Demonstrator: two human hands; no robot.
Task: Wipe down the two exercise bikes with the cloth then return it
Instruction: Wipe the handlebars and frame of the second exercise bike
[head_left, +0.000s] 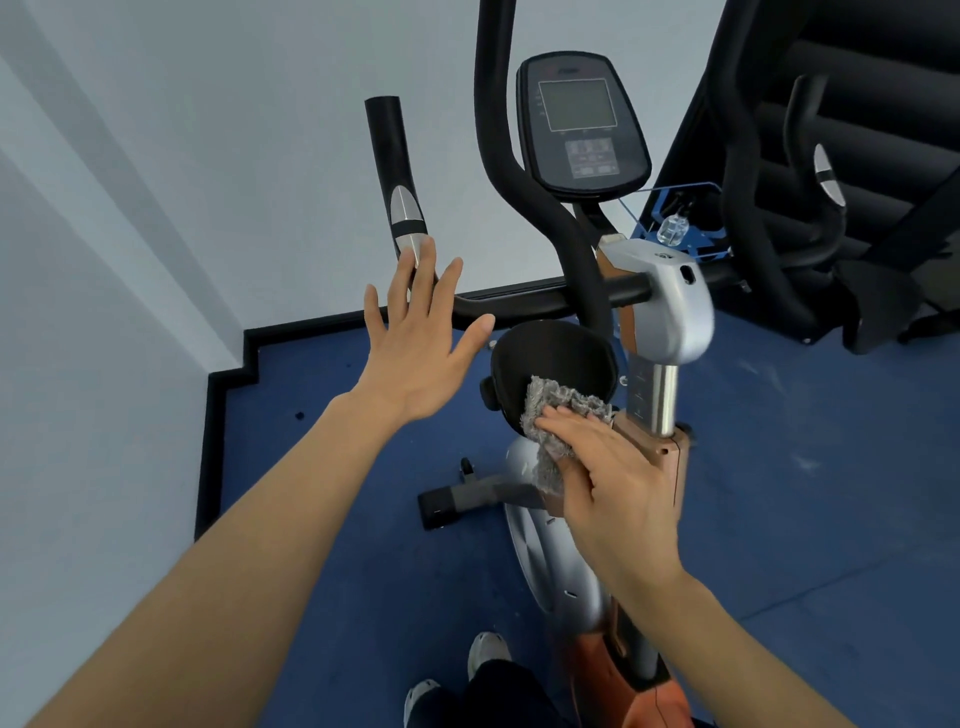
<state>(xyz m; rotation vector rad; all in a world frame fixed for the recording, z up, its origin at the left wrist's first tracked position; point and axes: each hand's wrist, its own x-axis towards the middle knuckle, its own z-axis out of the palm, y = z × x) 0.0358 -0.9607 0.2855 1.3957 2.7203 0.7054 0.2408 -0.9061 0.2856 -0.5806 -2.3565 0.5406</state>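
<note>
An exercise bike (670, 306) with a silver and copper frame stands in front of me, its console (579, 124) at the top. My right hand (608, 483) presses a grey fluffy cloth (558, 410) against the frame just below a black round cup holder (550, 358). My left hand (421, 338) is spread with straight fingers, hovering by the black left handlebar (397, 182), fingertips near its silver sensor. Part of a second black machine (810, 208) shows at the right.
White walls meet in a corner at the left. Blue floor (332, 467) lies below with a black skirting edge. The bike's front foot (467, 499) sticks out to the left. My shoes (483, 654) show at the bottom. A clear holder with a small bottle (672, 228) sits behind the post.
</note>
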